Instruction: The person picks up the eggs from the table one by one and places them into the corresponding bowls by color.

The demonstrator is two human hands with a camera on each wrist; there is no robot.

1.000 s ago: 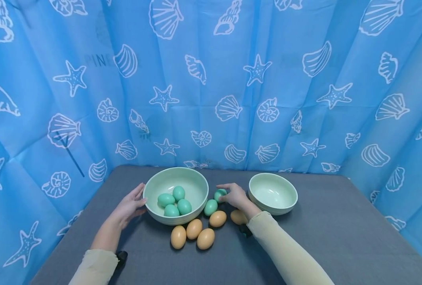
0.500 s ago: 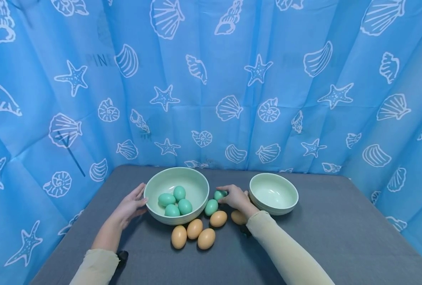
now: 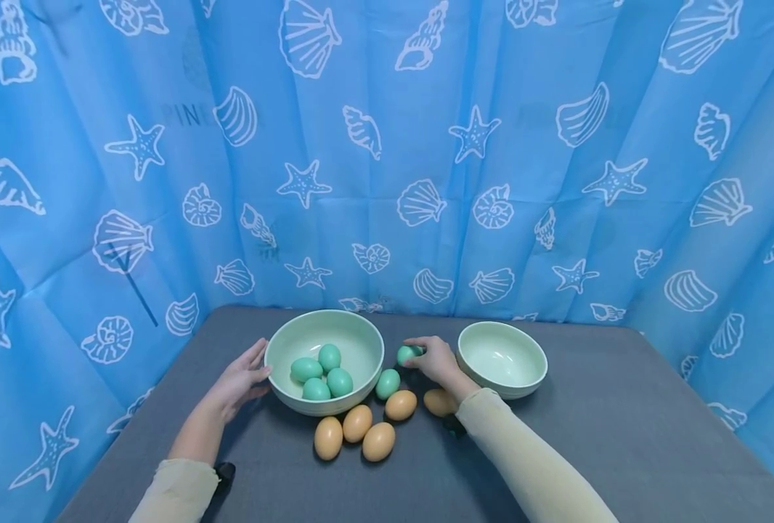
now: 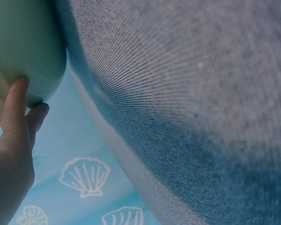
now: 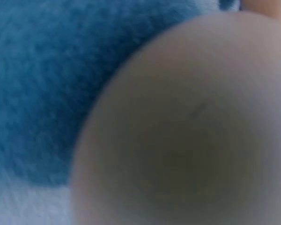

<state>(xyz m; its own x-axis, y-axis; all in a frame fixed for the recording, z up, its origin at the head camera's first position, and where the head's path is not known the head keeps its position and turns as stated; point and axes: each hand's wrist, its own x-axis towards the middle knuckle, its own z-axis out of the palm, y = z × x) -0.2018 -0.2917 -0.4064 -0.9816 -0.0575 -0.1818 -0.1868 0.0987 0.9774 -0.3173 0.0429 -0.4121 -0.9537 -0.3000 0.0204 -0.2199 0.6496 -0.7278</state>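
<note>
Only the head view shows our right grip (image 3: 438, 362) pinching a green egg (image 3: 406, 354) near the big bowl (image 3: 359, 345) our unclenched left grip (image 3: 238, 378) touches; a blurred brown egg (image 5: 187, 131) crowds the right wrist view.

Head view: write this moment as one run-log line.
left hand: touches large bowl | right hand: pinches green egg | large bowl: four green eggs | table: another green egg, five tan eggs, small bowl

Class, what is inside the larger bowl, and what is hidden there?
Four green eggs lie close together in the larger bowl. What lies beneath them is covered and cannot be seen.
</note>
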